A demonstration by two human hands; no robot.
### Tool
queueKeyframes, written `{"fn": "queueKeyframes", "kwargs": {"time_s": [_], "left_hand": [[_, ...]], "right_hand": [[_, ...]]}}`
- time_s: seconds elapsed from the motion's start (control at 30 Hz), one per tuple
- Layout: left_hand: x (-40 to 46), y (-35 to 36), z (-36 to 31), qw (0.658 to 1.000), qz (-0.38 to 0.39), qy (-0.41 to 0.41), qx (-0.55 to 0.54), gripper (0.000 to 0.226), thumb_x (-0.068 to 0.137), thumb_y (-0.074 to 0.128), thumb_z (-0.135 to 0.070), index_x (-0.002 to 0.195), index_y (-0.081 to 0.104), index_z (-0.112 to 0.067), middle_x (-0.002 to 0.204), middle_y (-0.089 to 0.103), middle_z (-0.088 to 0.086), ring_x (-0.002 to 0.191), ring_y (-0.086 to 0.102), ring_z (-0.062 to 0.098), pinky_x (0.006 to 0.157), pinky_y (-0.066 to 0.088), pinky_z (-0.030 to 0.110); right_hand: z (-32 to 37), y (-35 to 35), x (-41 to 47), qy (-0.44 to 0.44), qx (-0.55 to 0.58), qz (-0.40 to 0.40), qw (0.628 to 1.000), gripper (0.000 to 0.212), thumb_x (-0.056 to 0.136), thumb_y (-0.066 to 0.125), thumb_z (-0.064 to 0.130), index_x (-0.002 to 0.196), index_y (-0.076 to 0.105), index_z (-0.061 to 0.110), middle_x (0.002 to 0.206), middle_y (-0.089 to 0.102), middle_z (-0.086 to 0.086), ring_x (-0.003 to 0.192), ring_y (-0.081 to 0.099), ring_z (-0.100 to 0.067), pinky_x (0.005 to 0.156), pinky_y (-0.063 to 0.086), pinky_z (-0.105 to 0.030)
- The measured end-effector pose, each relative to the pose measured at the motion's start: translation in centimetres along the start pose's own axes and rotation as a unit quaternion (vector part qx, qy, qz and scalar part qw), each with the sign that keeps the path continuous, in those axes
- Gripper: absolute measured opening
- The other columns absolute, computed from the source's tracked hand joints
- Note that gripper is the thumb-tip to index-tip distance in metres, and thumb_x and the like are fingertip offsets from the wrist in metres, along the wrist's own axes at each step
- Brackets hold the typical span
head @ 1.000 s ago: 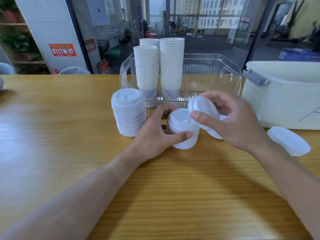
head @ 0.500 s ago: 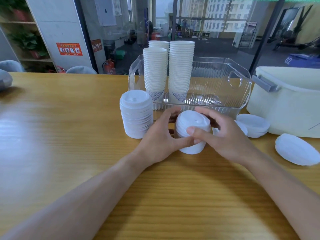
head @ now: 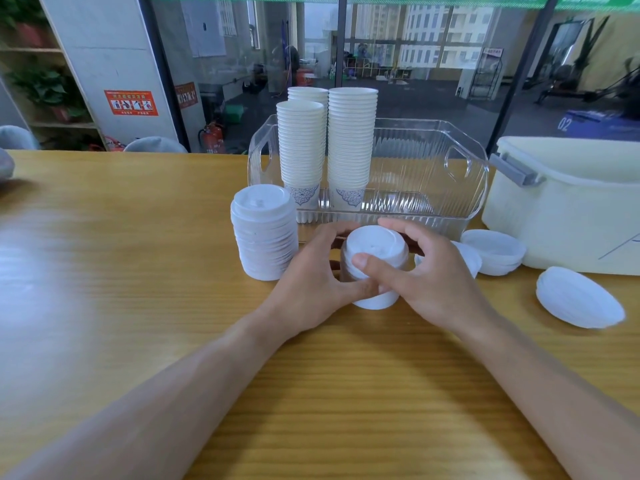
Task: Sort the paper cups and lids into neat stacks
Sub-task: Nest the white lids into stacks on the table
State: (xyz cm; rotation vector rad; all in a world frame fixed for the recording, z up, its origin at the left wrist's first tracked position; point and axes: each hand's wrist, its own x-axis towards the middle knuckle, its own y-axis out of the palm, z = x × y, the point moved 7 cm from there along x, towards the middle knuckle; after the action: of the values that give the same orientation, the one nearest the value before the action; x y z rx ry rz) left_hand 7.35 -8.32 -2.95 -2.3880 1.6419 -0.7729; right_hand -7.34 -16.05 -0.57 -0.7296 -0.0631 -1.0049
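Table (head: 104, 271): wooden top, glass wall behind; I see bare wood left of and in front of the hands.
Left hand (head: 308, 285): fingers curled round the short lid stack (head: 375, 252) from its left side.
Right hand (head: 429, 282): cupped round the same stack from the right, thumb on its top rim.
Tall lid stack (head: 265, 233): just beside my left hand.
Cups (head: 351, 147): stacked in the clear bin (head: 426, 174) behind.
Loose lids (head: 578, 297): right, near the white tub (head: 568, 216).
Hidden: stack's lower front, behind both thumbs.
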Motion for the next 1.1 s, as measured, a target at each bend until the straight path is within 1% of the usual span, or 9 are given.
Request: {"fn": "queueKeyframes", "kwargs": {"time_s": [0.13, 0.27, 0.43, 0.5, 0.63, 0.73, 0.87, 1.03, 1.1], "left_hand": [[0.0, 0.2, -0.2, 1.000, 0.016, 0.007, -0.008, 0.082, 0.071, 0.091, -0.043, 0.141, 0.049, -0.037, 0.129, 0.063, -0.021, 0.118, 0.067, 0.010, 0.099, 0.058, 0.040], [0.2, 0.2, 0.0, 1.000, 0.024, 0.011, -0.006, 0.081, 0.075, 0.091, -0.042, 0.143, 0.049, -0.034, 0.129, 0.063, -0.022, 0.122, 0.064, 0.010, 0.101, 0.057, 0.040], [0.2, 0.3, 0.2, 1.000, 0.026, 0.005, 0.003, 0.083, 0.072, 0.086, -0.057, 0.143, 0.047, -0.042, 0.131, 0.060, -0.028, 0.125, 0.060, 0.004, 0.105, 0.054, 0.037], [0.3, 0.3, 0.2, 1.000, 0.023, 0.007, 0.003, 0.082, 0.072, 0.080, -0.065, 0.143, 0.046, -0.041, 0.134, 0.060, -0.026, 0.130, 0.055, -0.001, 0.107, 0.052, 0.035], [0.3, 0.2, 0.0, 1.000, 0.020, 0.009, -0.005, 0.073, 0.075, 0.077, -0.064, 0.139, 0.050, -0.042, 0.132, 0.062, -0.024, 0.130, 0.054, -0.003, 0.105, 0.054, 0.036], [0.3, 0.2, 0.0, 1.000, 0.016, 0.012, -0.007, 0.072, 0.074, 0.079, -0.061, 0.138, 0.052, -0.040, 0.131, 0.063, -0.023, 0.130, 0.055, -0.001, 0.103, 0.056, 0.036], [0.2, 0.2, 0.0, 1.000, 0.014, 0.014, -0.004, 0.073, 0.073, 0.079, -0.062, 0.138, 0.052, -0.041, 0.130, 0.063, -0.025, 0.130, 0.054, -0.002, 0.102, 0.056, 0.034], [0.2, 0.1, 0.0, 1.000, 0.012, 0.015, 0.004, 0.071, 0.074, 0.078, -0.063, 0.137, 0.052, -0.041, 0.131, 0.063, -0.024, 0.131, 0.054, 0.000, 0.103, 0.055, 0.037], [0.2, 0.1, -0.1, 1.000, 0.012, 0.015, 0.005, 0.071, 0.075, 0.078, -0.062, 0.137, 0.053, -0.040, 0.132, 0.063, -0.023, 0.131, 0.054, 0.001, 0.103, 0.055, 0.038]], "right_hand": [[-0.4, -0.1, 0.0, 0.007, -0.010, 0.004, 1.000, 0.082, 0.067, 0.084, 0.064, 0.139, 0.059, 0.035, 0.129, 0.063, 0.022, 0.123, 0.055, 0.003, 0.097, 0.042, -0.014], [-0.6, -0.8, -0.2, 0.005, -0.011, 0.025, 1.000, 0.090, 0.070, 0.072, 0.079, 0.146, 0.055, 0.034, 0.140, 0.059, 0.025, 0.131, 0.050, 0.009, 0.105, 0.039, -0.018], [-1.7, -6.0, -0.3, -0.005, -0.013, -0.086, 0.996, 0.038, 0.092, 0.071, 0.046, 0.128, 0.065, 0.037, 0.121, 0.069, 0.025, 0.120, 0.055, 0.013, 0.105, 0.041, -0.023], [-3.0, -7.8, -0.5, 0.006, -0.058, -0.104, 0.993, 0.031, 0.091, 0.074, 0.035, 0.121, 0.066, 0.038, 0.121, 0.068, 0.023, 0.115, 0.054, 0.015, 0.108, 0.040, -0.026], [-5.3, -8.2, -1.2, 0.055, -0.141, -0.052, 0.987, 0.056, 0.081, 0.079, 0.047, 0.132, 0.062, 0.034, 0.128, 0.059, 0.018, 0.128, 0.050, -0.004, 0.104, 0.036, -0.029], [-5.8, -7.0, -1.2, 0.063, -0.218, 0.012, 0.974, 0.086, 0.074, 0.078, 0.064, 0.148, 0.049, 0.031, 0.139, 0.055, 0.016, 0.139, 0.039, -0.010, 0.115, 0.035, -0.039], [-6.0, -7.0, -1.0, 0.065, -0.236, 0.013, 0.969, 0.084, 0.079, 0.077, 0.060, 0.150, 0.046, 0.029, 0.146, 0.054, 0.011, 0.144, 0.033, -0.015, 0.119, 0.031, -0.042], [-6.3, -6.6, -0.8, 0.082, -0.247, 0.024, 0.965, 0.098, 0.070, 0.066, 0.082, 0.151, 0.040, 0.034, 0.143, 0.050, 0.013, 0.142, 0.031, -0.018, 0.117, 0.030, -0.042], [-6.3, -6.3, -0.6, 0.088, -0.261, 0.026, 0.961, 0.093, 0.076, 0.062, 0.080, 0.153, 0.037, 0.033, 0.146, 0.049, 0.009, 0.143, 0.028, -0.020, 0.116, 0.025, -0.041]]}}
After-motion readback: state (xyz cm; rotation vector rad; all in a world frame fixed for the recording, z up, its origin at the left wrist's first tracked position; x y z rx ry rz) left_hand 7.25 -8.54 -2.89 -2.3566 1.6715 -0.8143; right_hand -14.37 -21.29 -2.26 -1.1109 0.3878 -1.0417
